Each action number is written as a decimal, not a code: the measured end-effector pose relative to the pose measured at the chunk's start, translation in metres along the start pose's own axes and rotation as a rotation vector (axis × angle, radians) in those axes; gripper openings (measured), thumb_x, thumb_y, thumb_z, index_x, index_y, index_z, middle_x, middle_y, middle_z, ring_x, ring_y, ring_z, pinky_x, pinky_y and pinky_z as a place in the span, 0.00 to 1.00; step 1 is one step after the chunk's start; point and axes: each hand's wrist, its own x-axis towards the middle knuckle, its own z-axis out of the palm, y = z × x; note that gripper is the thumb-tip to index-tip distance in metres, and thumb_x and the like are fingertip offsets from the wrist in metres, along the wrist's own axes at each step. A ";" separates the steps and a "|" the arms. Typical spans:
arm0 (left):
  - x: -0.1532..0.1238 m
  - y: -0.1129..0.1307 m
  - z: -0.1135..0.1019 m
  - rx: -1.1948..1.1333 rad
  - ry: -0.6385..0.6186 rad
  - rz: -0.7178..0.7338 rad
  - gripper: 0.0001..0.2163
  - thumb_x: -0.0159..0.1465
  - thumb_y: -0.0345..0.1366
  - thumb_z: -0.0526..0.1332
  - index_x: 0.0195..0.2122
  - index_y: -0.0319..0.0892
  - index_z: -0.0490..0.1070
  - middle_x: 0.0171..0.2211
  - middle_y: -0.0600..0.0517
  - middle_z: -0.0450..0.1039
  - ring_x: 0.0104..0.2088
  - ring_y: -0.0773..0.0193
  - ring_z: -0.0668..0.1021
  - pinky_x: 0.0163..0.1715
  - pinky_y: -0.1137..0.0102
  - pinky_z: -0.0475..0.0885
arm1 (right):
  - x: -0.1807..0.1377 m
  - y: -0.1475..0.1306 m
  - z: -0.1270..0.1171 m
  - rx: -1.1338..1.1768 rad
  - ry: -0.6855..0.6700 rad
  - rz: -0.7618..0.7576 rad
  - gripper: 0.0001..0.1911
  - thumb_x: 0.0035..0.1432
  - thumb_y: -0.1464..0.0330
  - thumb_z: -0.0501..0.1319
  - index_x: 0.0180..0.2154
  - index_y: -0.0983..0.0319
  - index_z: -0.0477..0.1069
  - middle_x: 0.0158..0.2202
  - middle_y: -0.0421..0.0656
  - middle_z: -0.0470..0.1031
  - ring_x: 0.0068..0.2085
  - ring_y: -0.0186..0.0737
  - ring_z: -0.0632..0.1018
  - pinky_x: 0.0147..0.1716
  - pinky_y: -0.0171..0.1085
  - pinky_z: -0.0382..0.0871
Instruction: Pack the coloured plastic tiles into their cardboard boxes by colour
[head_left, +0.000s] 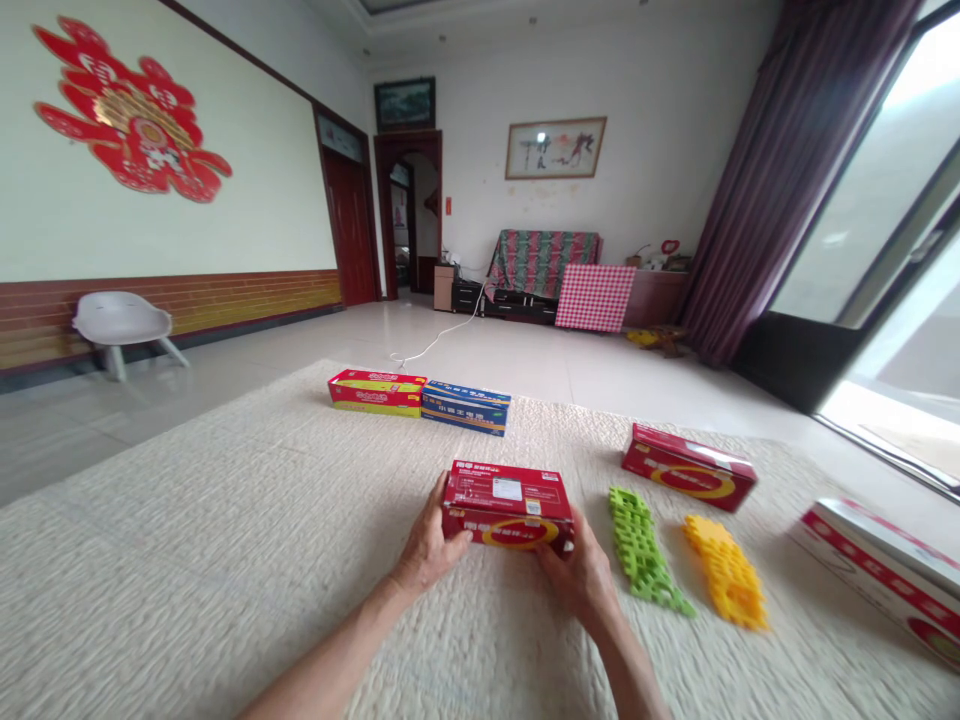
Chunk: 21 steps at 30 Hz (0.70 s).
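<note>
A red box (506,505) with a yellow oval on its front stands on the cream textured mat (225,540), straight ahead of me. My left hand (433,545) grips its left end, fingers wrapped round the side. My right hand (581,575) holds its lower right corner, fingers curled against the front. Both forearms reach in from the bottom edge.
A green plastic lattice piece (641,548) and a yellow one (726,570) lie right of the box. Another red box (688,465) sits behind them, a larger red-and-white box (885,575) at far right. A red-yellow box (375,392) and a blue box (465,407) stand further back. White chair (124,320) at left.
</note>
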 end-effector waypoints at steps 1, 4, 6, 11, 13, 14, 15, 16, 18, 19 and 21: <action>-0.001 -0.001 0.000 0.022 -0.006 0.015 0.37 0.52 0.29 0.61 0.64 0.41 0.51 0.61 0.41 0.61 0.63 0.51 0.62 0.62 0.54 0.59 | 0.000 0.004 0.002 0.006 0.020 -0.004 0.30 0.46 0.62 0.59 0.53 0.59 0.61 0.41 0.48 0.76 0.40 0.50 0.79 0.37 0.46 0.74; -0.004 0.001 -0.001 0.107 0.007 0.030 0.31 0.54 0.29 0.60 0.61 0.40 0.56 0.57 0.41 0.65 0.58 0.53 0.69 0.57 0.57 0.65 | -0.002 0.011 0.005 -0.013 0.092 -0.001 0.30 0.44 0.62 0.59 0.52 0.62 0.64 0.40 0.49 0.74 0.37 0.49 0.78 0.35 0.45 0.74; -0.007 0.004 -0.003 0.197 0.024 0.008 0.26 0.56 0.31 0.61 0.57 0.41 0.61 0.51 0.43 0.70 0.52 0.54 0.73 0.52 0.59 0.70 | -0.005 0.010 0.006 -0.038 0.120 0.005 0.29 0.45 0.62 0.59 0.51 0.63 0.65 0.38 0.49 0.74 0.36 0.48 0.78 0.34 0.45 0.74; -0.002 0.006 -0.003 0.383 -0.038 -0.020 0.14 0.60 0.33 0.60 0.47 0.41 0.67 0.39 0.46 0.73 0.43 0.56 0.77 0.43 0.62 0.73 | 0.004 -0.004 0.005 -0.137 0.175 0.063 0.23 0.51 0.62 0.55 0.48 0.64 0.66 0.38 0.49 0.73 0.33 0.44 0.77 0.35 0.42 0.71; 0.010 0.004 0.004 0.416 -0.071 -0.023 0.11 0.61 0.32 0.58 0.45 0.40 0.68 0.39 0.45 0.73 0.42 0.56 0.77 0.43 0.63 0.73 | 0.022 -0.008 0.003 -0.220 0.121 0.130 0.21 0.53 0.61 0.54 0.47 0.65 0.66 0.38 0.50 0.74 0.34 0.45 0.78 0.35 0.42 0.70; 0.018 0.002 0.009 0.425 -0.090 -0.040 0.10 0.61 0.31 0.58 0.44 0.39 0.68 0.39 0.44 0.73 0.42 0.56 0.77 0.43 0.63 0.73 | 0.034 -0.010 0.001 -0.256 0.080 0.160 0.21 0.54 0.61 0.54 0.46 0.65 0.67 0.38 0.51 0.75 0.35 0.46 0.78 0.36 0.42 0.70; 0.027 0.001 0.016 0.429 -0.108 -0.061 0.10 0.61 0.30 0.57 0.44 0.38 0.69 0.40 0.43 0.73 0.43 0.55 0.77 0.44 0.63 0.72 | 0.047 -0.010 -0.002 -0.283 0.038 0.185 0.20 0.54 0.60 0.55 0.45 0.65 0.67 0.37 0.51 0.75 0.37 0.48 0.78 0.37 0.42 0.69; 0.036 0.000 0.023 0.424 -0.122 -0.093 0.11 0.61 0.30 0.57 0.45 0.36 0.69 0.41 0.41 0.74 0.44 0.54 0.77 0.45 0.62 0.71 | 0.061 -0.010 -0.005 -0.298 0.011 0.204 0.19 0.53 0.61 0.57 0.44 0.64 0.67 0.37 0.51 0.76 0.38 0.48 0.79 0.37 0.41 0.69; 0.056 -0.001 0.041 0.402 -0.130 -0.110 0.14 0.61 0.29 0.57 0.48 0.34 0.67 0.43 0.39 0.74 0.46 0.53 0.77 0.47 0.62 0.71 | 0.087 -0.007 -0.011 -0.310 -0.007 0.238 0.19 0.49 0.62 0.60 0.43 0.64 0.67 0.35 0.50 0.77 0.38 0.49 0.79 0.36 0.40 0.69; 0.066 -0.001 0.050 0.389 -0.130 -0.115 0.16 0.61 0.29 0.57 0.50 0.34 0.66 0.44 0.39 0.74 0.46 0.53 0.77 0.47 0.63 0.71 | 0.099 -0.005 -0.014 -0.315 -0.001 0.255 0.20 0.48 0.62 0.61 0.43 0.63 0.67 0.35 0.50 0.77 0.38 0.50 0.79 0.36 0.40 0.69; 0.086 -0.001 0.068 0.357 -0.131 -0.124 0.19 0.60 0.29 0.58 0.54 0.34 0.65 0.44 0.39 0.75 0.45 0.54 0.77 0.45 0.63 0.71 | 0.120 0.000 -0.020 -0.329 0.014 0.300 0.21 0.46 0.62 0.62 0.43 0.64 0.67 0.35 0.51 0.77 0.39 0.51 0.79 0.35 0.40 0.69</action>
